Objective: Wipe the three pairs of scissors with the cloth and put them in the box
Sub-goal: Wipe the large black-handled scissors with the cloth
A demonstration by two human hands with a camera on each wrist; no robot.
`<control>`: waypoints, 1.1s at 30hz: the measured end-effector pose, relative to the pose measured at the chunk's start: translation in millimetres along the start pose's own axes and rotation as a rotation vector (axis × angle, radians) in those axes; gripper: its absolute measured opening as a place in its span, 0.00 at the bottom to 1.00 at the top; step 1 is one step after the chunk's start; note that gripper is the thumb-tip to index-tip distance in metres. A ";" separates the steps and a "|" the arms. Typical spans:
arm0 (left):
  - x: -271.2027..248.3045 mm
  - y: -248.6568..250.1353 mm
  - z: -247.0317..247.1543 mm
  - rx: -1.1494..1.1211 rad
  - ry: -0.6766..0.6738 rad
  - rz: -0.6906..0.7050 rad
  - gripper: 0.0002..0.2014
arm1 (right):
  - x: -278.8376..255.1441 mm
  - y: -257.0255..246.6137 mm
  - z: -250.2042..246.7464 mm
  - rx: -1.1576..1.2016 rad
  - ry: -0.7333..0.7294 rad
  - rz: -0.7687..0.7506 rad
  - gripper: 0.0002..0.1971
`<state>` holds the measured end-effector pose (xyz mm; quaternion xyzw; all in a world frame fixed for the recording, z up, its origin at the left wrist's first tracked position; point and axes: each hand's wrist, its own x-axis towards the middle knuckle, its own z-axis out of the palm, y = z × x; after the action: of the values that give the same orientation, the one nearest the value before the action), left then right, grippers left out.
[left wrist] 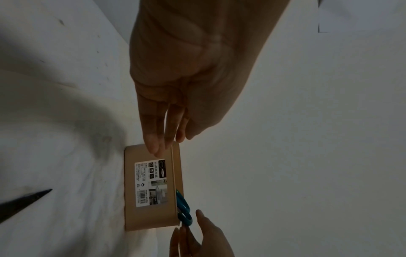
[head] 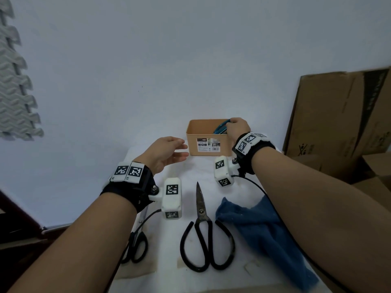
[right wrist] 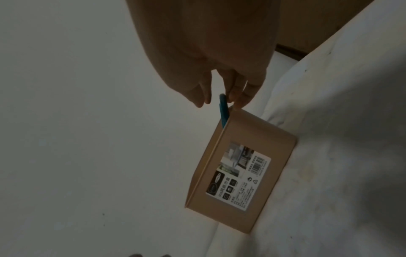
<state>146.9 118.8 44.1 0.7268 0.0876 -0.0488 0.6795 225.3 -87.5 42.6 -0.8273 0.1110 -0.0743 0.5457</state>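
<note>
A tan box (head: 192,142) (left wrist: 129,182) (right wrist: 263,139) stands at the back of the white table. Blue-handled scissors (head: 221,127) (left wrist: 183,207) (right wrist: 224,113) stand blades-down inside it at its right end, handle above the rim. My right hand (head: 232,122) (right wrist: 219,99) pinches that handle from above. My left hand (head: 182,148) (left wrist: 167,135) hovers open beside the box's left end, fingers straight and holding nothing. Large black scissors (head: 203,227) lie shut mid-table, tip pointing away. Smaller black-handled scissors (head: 137,244) lie partly under my left forearm. A blue cloth (head: 260,229) lies crumpled to the right.
Brown cardboard boxes (head: 338,123) lean at the right of the table. A grey foam mat (head: 14,81) hangs on the wall at far left. The pale wall rises directly behind the tan box. Cables run from both wrist cameras over the table.
</note>
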 end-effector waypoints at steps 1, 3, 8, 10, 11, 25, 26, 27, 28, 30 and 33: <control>-0.7 -1.0 0.2 0.004 0.001 -0.003 0.09 | -0.5 1.1 -0.6 -0.013 0.010 -0.012 0.18; -2.4 -3.6 0.7 0.026 0.006 -0.005 0.09 | -3.1 1.4 -1.7 -0.025 0.023 -0.011 0.17; -16.2 -16.3 1.5 0.182 -0.016 -0.020 0.07 | -16.0 5.2 -6.5 0.017 0.096 -0.011 0.17; -25.5 -24.4 1.8 0.290 -0.051 -0.051 0.07 | -25.0 10.2 -8.0 0.066 0.091 0.008 0.17; -30.3 -29.3 1.9 0.352 -0.071 -0.073 0.07 | -29.4 13.7 -8.5 0.083 0.079 0.008 0.17; -108.3 -71.6 24.7 1.071 -0.250 -0.334 0.19 | -124.7 50.7 -38.5 0.174 -0.097 0.044 0.09; -112.2 -71.9 25.4 1.071 -0.240 -0.322 0.17 | -132.3 53.1 -43.7 0.198 -0.106 0.051 0.09; -117.0 -71.2 26.8 1.059 -0.229 -0.321 0.14 | -138.6 56.5 -48.5 0.226 -0.117 0.050 0.09; -120.9 -71.7 28.5 1.027 -0.219 -0.312 0.11 | -144.2 60.1 -53.1 0.245 -0.132 0.054 0.09; -128.9 -71.9 29.7 0.819 -0.201 -0.296 0.08 | -155.4 67.1 -61.0 0.275 -0.160 0.058 0.09; -142.1 -71.6 27.7 0.557 -0.099 -0.183 0.12 | -172.3 72.6 -68.6 0.321 -0.199 0.069 0.11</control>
<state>-4.9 86.9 -1.0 0.8710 0.1027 -0.1676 0.4503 34.9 -130.3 2.6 -0.7287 0.0714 0.0098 0.6810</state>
